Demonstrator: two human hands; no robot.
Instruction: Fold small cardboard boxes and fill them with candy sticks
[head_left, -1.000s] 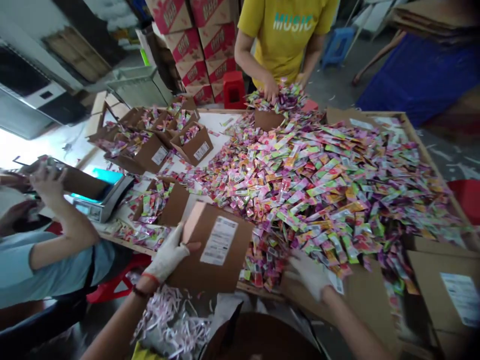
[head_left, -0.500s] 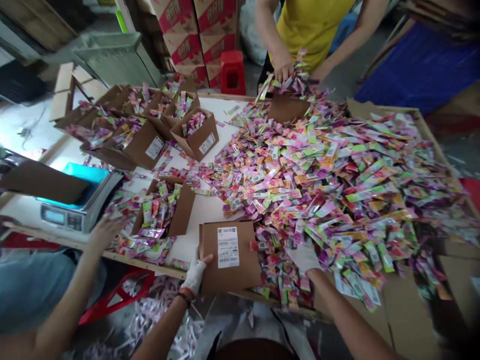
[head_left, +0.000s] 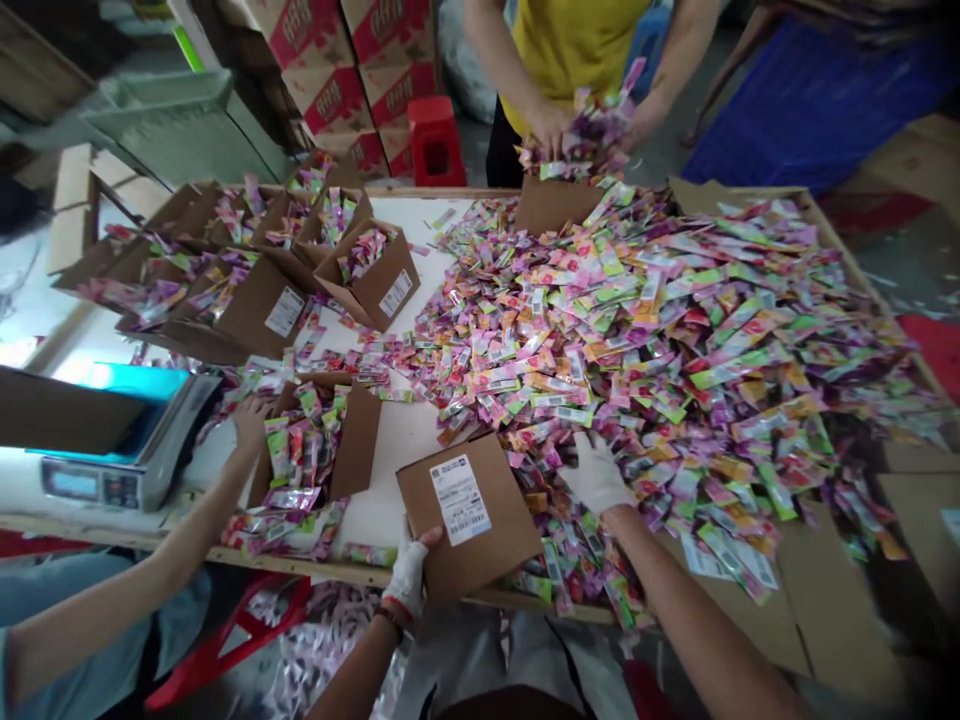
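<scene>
My left hand (head_left: 409,575), in a white glove, grips the near left edge of a brown cardboard box (head_left: 487,560), thumb on its side. A white printed label faces up on the box, which is tilted at the table's front edge; its inside is hidden from me. To the right of the box, my gloved right hand (head_left: 596,475) lies palm down with fingers apart on a large heap of small pink, green and purple candy packets (head_left: 570,370). I see no packet held in it.
A filled box (head_left: 356,440) stands left, beside a co-worker's arm (head_left: 195,510) and a weighing scale (head_left: 112,480). More filled boxes (head_left: 255,310) crowd the back left. Across the table a person in a yellow shirt (head_left: 574,50) handles packets above another box (head_left: 555,205).
The box in my left hand has turned and tilted. My right hand has shifted slightly up on the heap. The co-worker's hand at left has moved to the filled box.
</scene>
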